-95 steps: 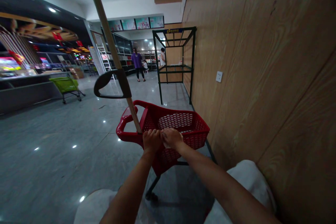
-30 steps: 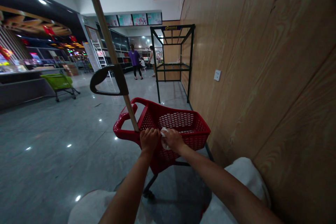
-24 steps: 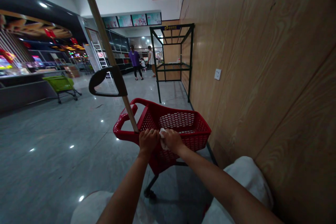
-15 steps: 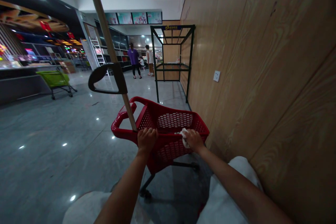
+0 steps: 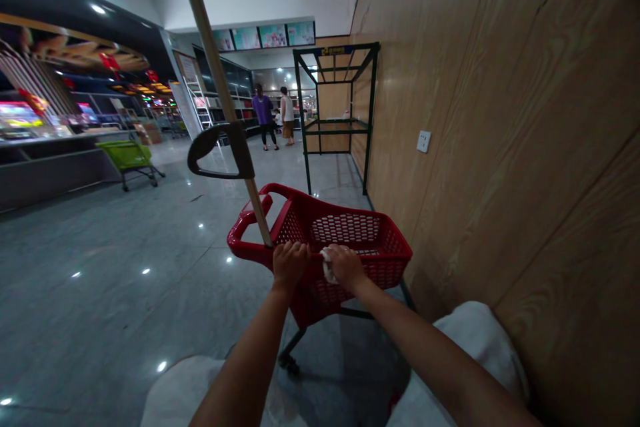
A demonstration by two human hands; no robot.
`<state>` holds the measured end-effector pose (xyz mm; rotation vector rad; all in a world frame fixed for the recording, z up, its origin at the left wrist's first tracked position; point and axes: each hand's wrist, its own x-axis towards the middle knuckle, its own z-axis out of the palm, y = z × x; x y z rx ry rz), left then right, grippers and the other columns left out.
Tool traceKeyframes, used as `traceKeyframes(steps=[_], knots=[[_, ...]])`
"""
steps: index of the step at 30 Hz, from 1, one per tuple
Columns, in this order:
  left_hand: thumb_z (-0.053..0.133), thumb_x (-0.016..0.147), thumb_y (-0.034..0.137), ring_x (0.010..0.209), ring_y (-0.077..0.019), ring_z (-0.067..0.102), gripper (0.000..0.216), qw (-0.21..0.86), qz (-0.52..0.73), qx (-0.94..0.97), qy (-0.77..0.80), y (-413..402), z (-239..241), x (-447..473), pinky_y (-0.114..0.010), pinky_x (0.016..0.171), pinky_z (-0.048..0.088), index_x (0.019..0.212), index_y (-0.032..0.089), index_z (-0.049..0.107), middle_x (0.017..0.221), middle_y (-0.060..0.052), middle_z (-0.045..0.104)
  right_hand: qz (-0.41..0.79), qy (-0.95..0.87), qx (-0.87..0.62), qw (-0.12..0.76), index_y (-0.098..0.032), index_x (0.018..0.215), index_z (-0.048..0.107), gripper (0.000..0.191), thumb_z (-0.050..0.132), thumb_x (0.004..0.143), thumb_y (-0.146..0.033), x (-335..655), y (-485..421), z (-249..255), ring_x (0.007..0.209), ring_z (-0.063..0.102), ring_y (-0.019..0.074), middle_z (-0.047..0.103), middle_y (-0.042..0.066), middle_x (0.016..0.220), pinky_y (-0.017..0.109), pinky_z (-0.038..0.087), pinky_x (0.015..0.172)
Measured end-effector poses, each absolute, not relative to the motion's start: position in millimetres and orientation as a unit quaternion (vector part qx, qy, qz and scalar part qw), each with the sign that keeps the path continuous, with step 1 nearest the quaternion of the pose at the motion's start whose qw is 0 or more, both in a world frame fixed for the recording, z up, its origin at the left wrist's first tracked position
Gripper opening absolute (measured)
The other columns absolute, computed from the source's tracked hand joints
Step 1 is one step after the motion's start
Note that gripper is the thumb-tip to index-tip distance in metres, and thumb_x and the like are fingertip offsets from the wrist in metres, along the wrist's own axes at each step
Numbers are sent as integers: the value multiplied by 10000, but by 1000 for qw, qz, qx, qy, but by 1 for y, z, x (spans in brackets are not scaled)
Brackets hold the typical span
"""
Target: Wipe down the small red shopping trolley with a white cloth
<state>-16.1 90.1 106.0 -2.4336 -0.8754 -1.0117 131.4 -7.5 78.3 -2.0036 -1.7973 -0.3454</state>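
In front of me stands a red plastic shopping cart with a perforated basket and dark legs on casters. My left hand is closed over the near rim, close to the handle end. A white cloth is bunched in my right hand, pressed on the same rim a little to the right. Just left of my left hand, a long wooden pole with a dark loop handle rises at a slant; its lower end is by the cart's rim.
A wood-panelled wall with a socket runs along the right. Ahead is a dark metal frame rack. Two people stand farther back. On the left, a green shopping cart is beside a counter.
My right hand has slid the cloth leftward along the rim, closer to my left hand. My left hand keeps its hold. The whole view has shifted slightly, with things appearing farther right.
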Motion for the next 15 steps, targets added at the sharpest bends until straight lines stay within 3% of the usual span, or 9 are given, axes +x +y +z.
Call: traceKeyframes(steps=[8, 15], knots=[[425, 915, 258, 692, -182, 534, 354, 205, -379, -845, -317, 87, 106, -10, -368, 739, 292, 594, 227, 570, 636, -18, 638, -165, -599, -762, 183, -214, 1190, 603, 308, 438, 931, -220, 222, -71, 47, 1114, 507, 217, 606, 68, 1222, 339, 373, 961], [439, 897, 267, 714, -194, 529, 341, 167, -386, -846, -327, 89, 106, -7, -373, 754, 296, 579, 233, 556, 637, -28, 631, -108, -638, -737, 198, -229, 1235, 570, 324, 413, 955, -280, 142, -19, 79, 1086, 522, 210, 585, 68, 1238, 343, 382, 961]])
